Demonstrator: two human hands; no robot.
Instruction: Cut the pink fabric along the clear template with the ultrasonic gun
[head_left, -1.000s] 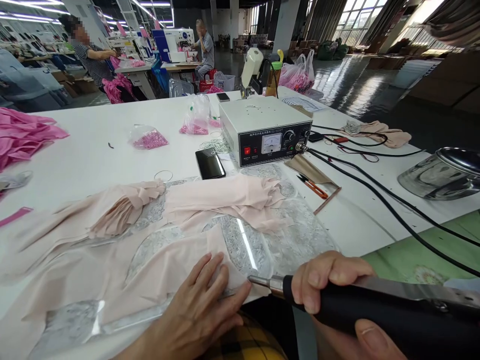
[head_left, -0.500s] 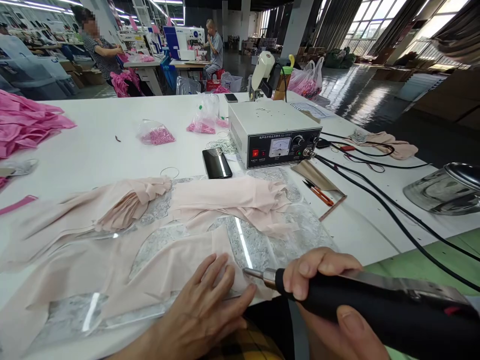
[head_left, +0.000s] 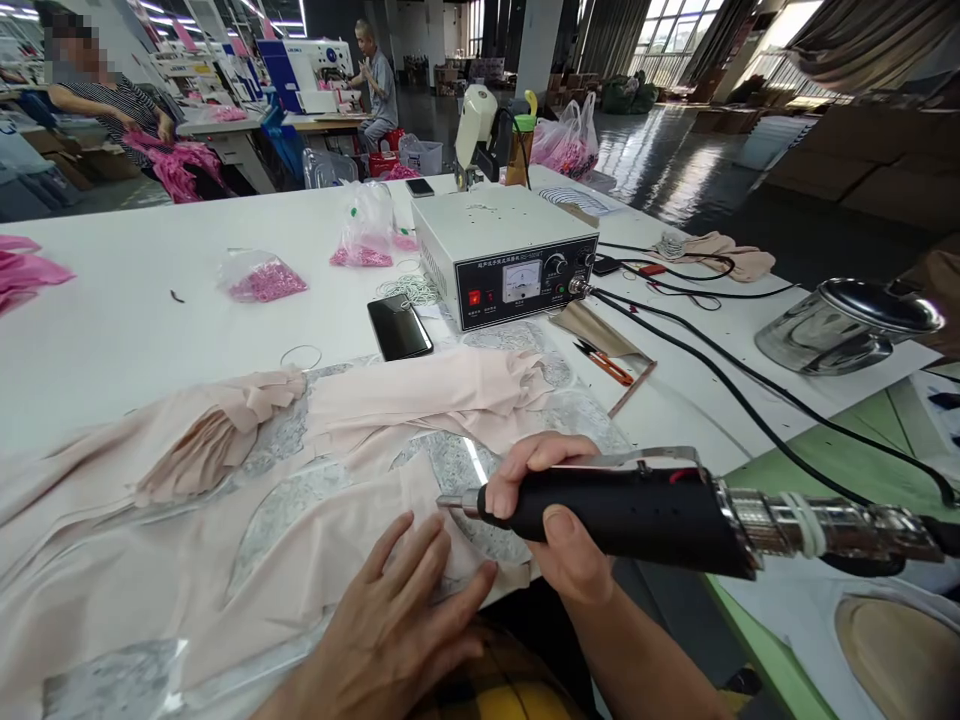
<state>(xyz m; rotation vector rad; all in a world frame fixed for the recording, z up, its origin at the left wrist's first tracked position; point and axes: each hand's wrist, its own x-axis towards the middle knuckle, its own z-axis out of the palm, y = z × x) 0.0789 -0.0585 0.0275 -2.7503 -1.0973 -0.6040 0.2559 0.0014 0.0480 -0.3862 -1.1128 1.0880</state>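
Note:
My left hand (head_left: 401, 610) lies flat with fingers spread on a pale pink fabric piece (head_left: 337, 530), near its right edge. In my right hand (head_left: 559, 520) is a black handheld ultrasonic welder (head_left: 637, 510), with fingers wrapped round its front part. Its slim metal tip points left and sits at the fabric's right edge, just beyond my left fingertips; whether it presses on the cloth I cannot tell. Beneath the cloth is a clear sheet over a grey mottled surface (head_left: 442, 450). More pale pink pieces lie in a folded stack (head_left: 427, 390) and a fanned pile (head_left: 217, 440).
Behind the fabric stand a control box (head_left: 517, 250) and a black phone (head_left: 400, 327). Black cables (head_left: 720, 390) run rightward. Orange thread snips (head_left: 604, 362) and a lidded steel pot (head_left: 840, 320) are on the right. Bags of pink bits (head_left: 266, 280) lie at the back. Two people work beyond.
My view has turned to the right. The welder's tip has moved away from me along the fabric edge, and its rear end now shows. My left hand stays flat on the cloth.

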